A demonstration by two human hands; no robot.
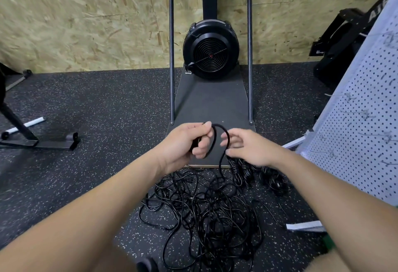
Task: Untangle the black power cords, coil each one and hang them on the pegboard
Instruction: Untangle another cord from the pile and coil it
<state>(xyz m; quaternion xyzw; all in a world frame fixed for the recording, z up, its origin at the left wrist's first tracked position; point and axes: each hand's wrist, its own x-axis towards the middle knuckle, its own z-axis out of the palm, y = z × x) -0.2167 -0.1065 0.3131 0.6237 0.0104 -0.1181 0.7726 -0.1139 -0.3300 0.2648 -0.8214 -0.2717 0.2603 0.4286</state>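
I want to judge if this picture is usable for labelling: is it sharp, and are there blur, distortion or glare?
Head view: strong wide-angle bending, the two metal rods lean and the forearms look stretched; the left hand and right hand on the cord loop are slightly motion-blurred; the tangled cords are fairly sharp; light is even, with faint glints on the bundled coils.

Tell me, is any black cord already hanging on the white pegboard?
No. The hooks on the pegboard carry nothing, while the tangled cords lie on the floor and one cord is held by both hands.
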